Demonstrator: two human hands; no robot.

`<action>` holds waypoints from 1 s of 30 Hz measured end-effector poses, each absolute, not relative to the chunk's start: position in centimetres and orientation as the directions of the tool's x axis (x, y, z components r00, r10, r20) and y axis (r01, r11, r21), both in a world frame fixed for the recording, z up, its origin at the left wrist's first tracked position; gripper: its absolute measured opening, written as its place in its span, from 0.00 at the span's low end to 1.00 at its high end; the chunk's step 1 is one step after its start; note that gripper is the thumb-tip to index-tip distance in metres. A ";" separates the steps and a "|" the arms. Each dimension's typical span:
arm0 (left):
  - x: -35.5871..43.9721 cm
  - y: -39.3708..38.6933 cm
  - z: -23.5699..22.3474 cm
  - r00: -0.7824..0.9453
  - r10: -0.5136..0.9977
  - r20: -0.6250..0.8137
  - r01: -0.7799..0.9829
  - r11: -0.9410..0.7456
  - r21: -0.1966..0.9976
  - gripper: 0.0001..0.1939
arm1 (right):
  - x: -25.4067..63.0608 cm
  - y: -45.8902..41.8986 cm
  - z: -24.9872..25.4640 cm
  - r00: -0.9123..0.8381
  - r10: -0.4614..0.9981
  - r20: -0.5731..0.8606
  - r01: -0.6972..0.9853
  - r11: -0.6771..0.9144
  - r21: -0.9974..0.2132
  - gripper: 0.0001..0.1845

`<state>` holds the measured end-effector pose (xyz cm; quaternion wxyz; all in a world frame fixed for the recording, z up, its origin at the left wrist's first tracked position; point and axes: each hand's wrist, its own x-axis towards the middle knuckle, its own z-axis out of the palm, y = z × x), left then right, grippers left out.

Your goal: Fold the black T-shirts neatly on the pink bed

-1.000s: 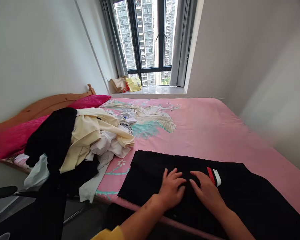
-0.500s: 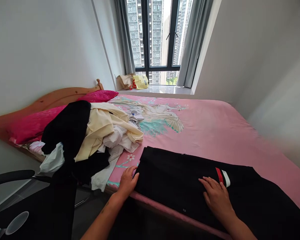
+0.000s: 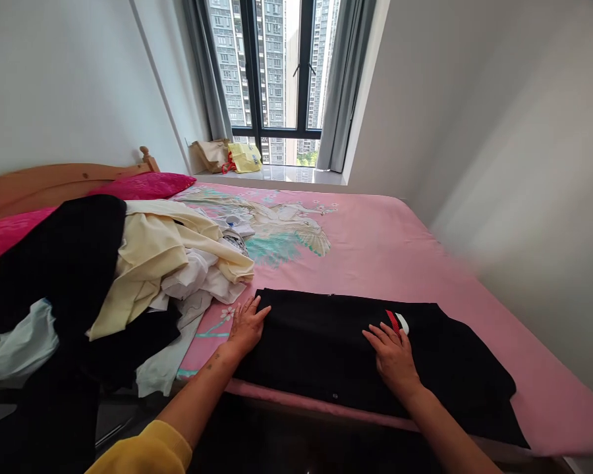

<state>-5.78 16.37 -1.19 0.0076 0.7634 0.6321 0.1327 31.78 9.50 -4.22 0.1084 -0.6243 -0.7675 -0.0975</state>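
A black garment with a red and white tab lies spread flat on the near side of the pink bed. My left hand rests open at the garment's left edge, fingers flat on cloth and sheet. My right hand lies open and flat on the garment just below the tab. Neither hand grips anything.
A heap of clothes, black, cream and white, sits on the bed's left side and hangs over its edge. Pink pillows lie by the wooden headboard. Bags stand on the window sill. A white wall runs along the right.
My left hand slid from the garment's middle to its left edge, then a little up along it. The right hand stayed flat by the tab. The camera view swung sideways.
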 end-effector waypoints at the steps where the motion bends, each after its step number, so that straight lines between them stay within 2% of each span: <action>1: -6.0 16.1 -1.4 0.161 0.969 0.189 0.966 -0.194 0.173 0.25 | 32.0 9.4 -4.3 -0.176 0.945 0.275 0.983 0.181 0.006 0.30; 5: -6.4 15.1 -1.3 0.152 0.966 0.210 0.973 -0.184 0.142 0.27 | 32.0 8.5 -3.2 -0.119 0.967 0.224 0.989 0.135 -0.055 0.33; 10: -3.7 16.3 0.4 0.284 0.908 0.308 0.930 -0.339 0.142 0.24 | 27.5 8.6 0.7 -0.159 0.948 0.276 0.941 0.230 -0.248 0.27; 12: -2.1 17.0 0.5 0.325 0.899 0.295 0.918 -0.375 0.131 0.23 | 25.2 9.4 1.5 -0.191 0.947 0.259 0.908 0.271 -0.318 0.23; 14: -1.0 17.6 0.0 0.299 0.929 0.217 0.936 -0.330 0.120 0.23 | 23.9 10.5 1.2 -0.218 0.954 0.206 0.893 0.281 -0.353 0.24; 16: -0.6 17.9 -1.2 0.229 0.967 0.113 0.963 -0.242 0.116 0.26 | 24.2 11.6 0.2 -0.184 0.976 0.116 0.912 0.214 -0.351 0.27; 19: -1.1 18.1 -3.0 0.171 0.985 0.033 0.979 -0.173 0.103 0.29 | 28.4 12.3 -1.6 -0.006 1.000 0.005 0.948 0.007 -0.318 0.31; 23: -1.7 18.2 -3.7 0.178 0.983 0.038 0.981 -0.180 0.076 0.29 | 37.1 11.4 -1.9 0.263 0.963 0.055 0.922 -0.234 -0.309 0.27; 27: -0.1 17.9 -2.5 0.180 0.973 0.144 0.983 -0.185 0.022 0.26 | 43.0 10.3 -1.0 0.339 0.928 0.153 0.906 -0.278 -0.318 0.23; 30: 3.6 16.3 -1.1 0.361 0.902 0.236 0.923 -0.382 0.049 0.24 | 44.4 10.5 -1.3 0.277 0.939 0.206 0.934 -0.213 -0.285 0.21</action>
